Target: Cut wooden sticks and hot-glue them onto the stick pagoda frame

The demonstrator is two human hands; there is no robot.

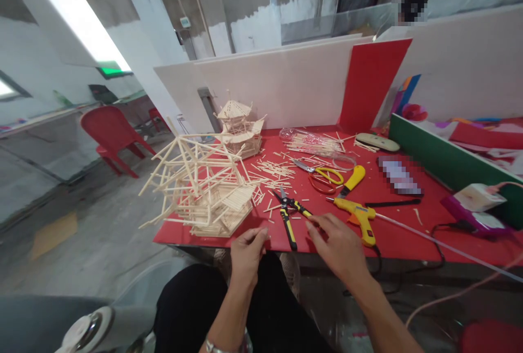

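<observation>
My left hand is in front of the table edge, thumb and fingertips pinched together. Whatever sits in that pinch is too small to make out. With curled fingers, my right hand has hold of the end of one handle of the yellow-and-black cutting pliers. Their handles are spread and they lie on the red tabletop. Left of them stands a large frame model of thin wooden sticks. Short cut sticks are scattered behind the pliers. The yellow glue gun lies to the right of my right hand.
A smaller stick pagoda stands behind the frame model. Scissors, a yellow-handled knife, bagged sticks and a phone lie farther back. A green-sided box borders the right. White boards rise behind.
</observation>
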